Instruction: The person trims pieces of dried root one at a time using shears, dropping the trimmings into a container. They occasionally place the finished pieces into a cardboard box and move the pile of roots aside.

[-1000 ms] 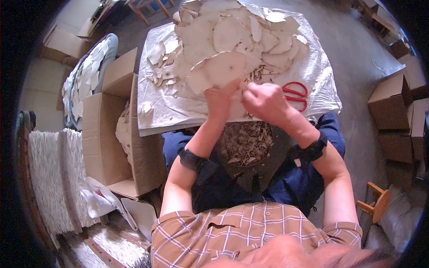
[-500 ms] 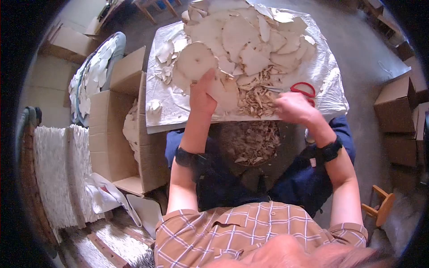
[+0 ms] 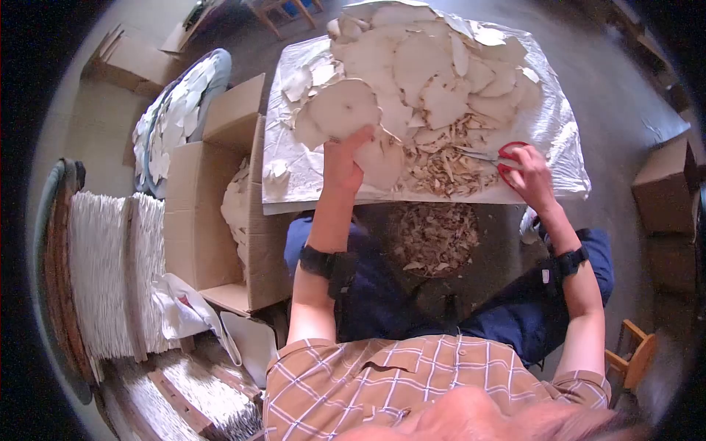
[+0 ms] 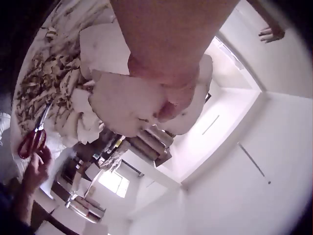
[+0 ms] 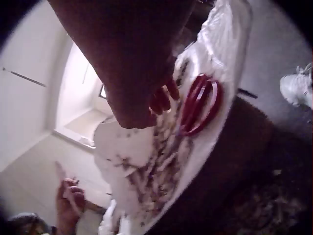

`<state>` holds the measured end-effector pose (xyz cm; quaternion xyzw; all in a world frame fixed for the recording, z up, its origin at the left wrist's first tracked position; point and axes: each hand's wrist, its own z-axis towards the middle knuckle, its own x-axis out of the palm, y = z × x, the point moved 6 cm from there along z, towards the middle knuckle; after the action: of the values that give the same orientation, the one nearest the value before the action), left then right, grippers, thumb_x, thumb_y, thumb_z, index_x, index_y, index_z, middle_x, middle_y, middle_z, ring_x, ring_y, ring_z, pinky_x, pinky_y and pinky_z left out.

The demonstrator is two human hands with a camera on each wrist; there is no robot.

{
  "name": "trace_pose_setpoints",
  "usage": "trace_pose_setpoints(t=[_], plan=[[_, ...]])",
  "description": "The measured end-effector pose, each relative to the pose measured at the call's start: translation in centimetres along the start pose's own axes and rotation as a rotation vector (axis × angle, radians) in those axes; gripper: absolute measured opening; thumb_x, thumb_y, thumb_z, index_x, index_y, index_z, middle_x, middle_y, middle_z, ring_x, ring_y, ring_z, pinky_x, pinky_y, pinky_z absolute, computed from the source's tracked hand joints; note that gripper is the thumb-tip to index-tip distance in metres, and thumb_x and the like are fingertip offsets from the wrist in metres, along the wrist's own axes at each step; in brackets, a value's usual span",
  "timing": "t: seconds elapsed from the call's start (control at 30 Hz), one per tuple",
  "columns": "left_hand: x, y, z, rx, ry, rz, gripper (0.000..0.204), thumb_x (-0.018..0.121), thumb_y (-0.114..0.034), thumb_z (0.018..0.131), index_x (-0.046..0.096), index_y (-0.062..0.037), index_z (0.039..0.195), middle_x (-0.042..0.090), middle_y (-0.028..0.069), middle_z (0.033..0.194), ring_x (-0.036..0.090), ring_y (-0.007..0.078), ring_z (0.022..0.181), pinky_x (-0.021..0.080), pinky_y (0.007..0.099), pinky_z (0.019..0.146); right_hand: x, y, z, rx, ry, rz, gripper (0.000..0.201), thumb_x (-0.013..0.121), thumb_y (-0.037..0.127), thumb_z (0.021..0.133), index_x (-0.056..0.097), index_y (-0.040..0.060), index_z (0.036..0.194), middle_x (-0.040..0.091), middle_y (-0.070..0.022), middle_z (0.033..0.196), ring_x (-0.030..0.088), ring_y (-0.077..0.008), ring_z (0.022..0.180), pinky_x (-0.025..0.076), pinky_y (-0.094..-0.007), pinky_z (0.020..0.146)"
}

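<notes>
My left hand [image 3: 343, 165] pinches a thin, pale, roundish sheet [image 3: 342, 106] with a small dark spot in its middle. In the left wrist view, the thumb presses on pale sheets [image 4: 124, 100] that overlap. My right hand [image 3: 531, 176] is at the red-handled scissors [image 3: 507, 156], fingers spread over the handles in the head view. In the right wrist view, its loosely bent fingertips [image 5: 166, 100] are just beside the red loops [image 5: 200, 105]. The scissors' blades lie on brown-edged trimmings [image 3: 448, 165] at the table's near side.
Many pale sheets [image 3: 419, 66] are heaped across the white-covered table [image 3: 566, 158]. Below its near edge, between the knees, is a container of scraps [image 3: 434, 239]. An opened cardboard box [image 3: 187, 220] stands at the left; more boxes [image 3: 665, 184] and a wooden stool [image 3: 632, 353] are at the right.
Both hands were together at the sheet's edge. The left then carried the sheet leftward over the table, while the right moved away to the right and reached the scissors.
</notes>
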<state>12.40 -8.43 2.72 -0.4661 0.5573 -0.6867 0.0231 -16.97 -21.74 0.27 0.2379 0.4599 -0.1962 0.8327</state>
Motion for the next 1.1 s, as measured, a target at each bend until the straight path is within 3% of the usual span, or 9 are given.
trace_pose_setpoints(t=[0.07, 0.1, 0.17, 0.27, 0.63, 0.73, 0.8, 1.0, 1.1], plan=[[-0.3, 1.8, 0.2, 0.066, 0.216, 0.567, 0.025, 0.064, -0.004, 0.073, 0.057, -0.0044, 0.097, 0.060, 0.0058, 0.090, 0.057, 0.0149, 0.078, 0.049, 0.0302, 0.068, 1.7, 0.4, 0.7, 0.366, 0.265, 0.781, 0.023, 0.061, 0.017, 0.078, 0.057, 0.0008, 0.095, 0.058, -0.0111, 0.088, 0.056, -0.0166, 0.079, 0.045, -0.0286, 0.068], [0.1, 2.7, -0.1, 0.049, 0.227, 0.559, 0.025, 0.064, -0.004, 0.073, 0.057, -0.0044, 0.097, 0.060, 0.0058, 0.090, 0.057, 0.0149, 0.078, 0.049, 0.0302, 0.068, 0.4, 2.9, 1.7, 0.266, 0.203, 0.853, 0.019, 0.054, 0.015, 0.085, 0.057, 0.0008, 0.099, 0.057, -0.0007, 0.079, 0.051, -0.0063, 0.069, 0.042, -0.0195, 0.061], [0.9, 4.9, -1.1, -0.118, 0.258, 0.575, 0.026, 0.067, -0.005, 0.071, 0.058, -0.0026, 0.096, 0.061, 0.0050, 0.085, 0.058, 0.0131, 0.073, 0.049, 0.0275, 0.064, 0.5, 6.4, 2.8, 0.303, 0.338, 1.162, 0.019, 0.053, 0.015, 0.087, 0.056, 0.0017, 0.099, 0.055, 0.0011, 0.080, 0.048, -0.0054, 0.070, 0.039, -0.0190, 0.060], [3.8, 6.0, -2.5, -0.218, 0.262, 0.295, 0.027, 0.068, -0.004, 0.071, 0.058, -0.0015, 0.096, 0.060, 0.0048, 0.086, 0.058, 0.0127, 0.075, 0.048, 0.0263, 0.064, 0.9, 8.5, 4.2, 0.205, 0.309, 1.053, 0.015, 0.056, 0.014, 0.085, 0.057, 0.0003, 0.092, 0.052, 0.0021, 0.074, 0.046, -0.0038, 0.067, 0.038, -0.0188, 0.057], [5.3, 5.7, -2.5, -0.225, 0.287, 0.250, 0.027, 0.066, 0.001, 0.070, 0.057, -0.0024, 0.095, 0.060, 0.0047, 0.087, 0.059, 0.0147, 0.076, 0.050, 0.0281, 0.067, 0.8, 8.3, 5.6, 0.314, 0.249, 1.136, 0.018, 0.058, 0.016, 0.080, 0.060, -0.0009, 0.085, 0.055, -0.0031, 0.062, 0.049, -0.0073, 0.057, 0.041, -0.0243, 0.053], [4.4, 6.6, -2.4, -0.327, 0.329, 0.153, 0.027, 0.061, 0.001, 0.072, 0.055, -0.0016, 0.098, 0.059, 0.0065, 0.089, 0.059, 0.0178, 0.079, 0.050, 0.0300, 0.069, 0.7, 8.8, 5.8, 0.342, 0.406, 1.183, 0.014, 0.056, 0.012, 0.083, 0.058, -0.0004, 0.088, 0.052, 0.0019, 0.065, 0.049, -0.0038, 0.055, 0.039, -0.0188, 0.046], [4.3, 7.0, -2.8, -0.403, 0.371, 0.045, 0.027, 0.058, 0.000, 0.073, 0.053, -0.0007, 0.100, 0.058, 0.0082, 0.091, 0.058, 0.0203, 0.082, 0.050, 0.0316, 0.071, 1.0, 9.9, 5.3, 0.492, 0.598, 1.708, 0.012, 0.056, 0.011, 0.081, 0.058, -0.0004, 0.085, 0.052, 0.0010, 0.065, 0.049, -0.0049, 0.053, 0.040, -0.0196, 0.045], [5.6, 7.2, -3.9, -0.610, 0.647, -0.239, 0.022, 0.054, -0.002, 0.073, 0.053, -0.0014, 0.095, 0.055, 0.0076, 0.088, 0.056, 0.0180, 0.078, 0.049, 0.0311, 0.071, 2.6, 11.2, 5.1, 0.570, 0.715, 2.460, 0.015, 0.051, 0.014, 0.074, 0.056, 0.0027, 0.083, 0.046, -0.0005, 0.062, 0.037, -0.0072, 0.045, 0.033, -0.0210, 0.041], [6.2, 6.7, -3.6, -0.484, 0.655, -0.236, 0.020, 0.055, -0.003, 0.073, 0.052, -0.0020, 0.093, 0.055, 0.0068, 0.087, 0.056, 0.0178, 0.075, 0.050, 0.0309, 0.068, 1.8, 11.4, 5.7, 0.424, 0.726, 2.485, 0.019, 0.048, 0.014, 0.072, 0.055, 0.0027, 0.084, 0.049, -0.0024, 0.067, 0.040, -0.0085, 0.046, 0.033, -0.0211, 0.041]])
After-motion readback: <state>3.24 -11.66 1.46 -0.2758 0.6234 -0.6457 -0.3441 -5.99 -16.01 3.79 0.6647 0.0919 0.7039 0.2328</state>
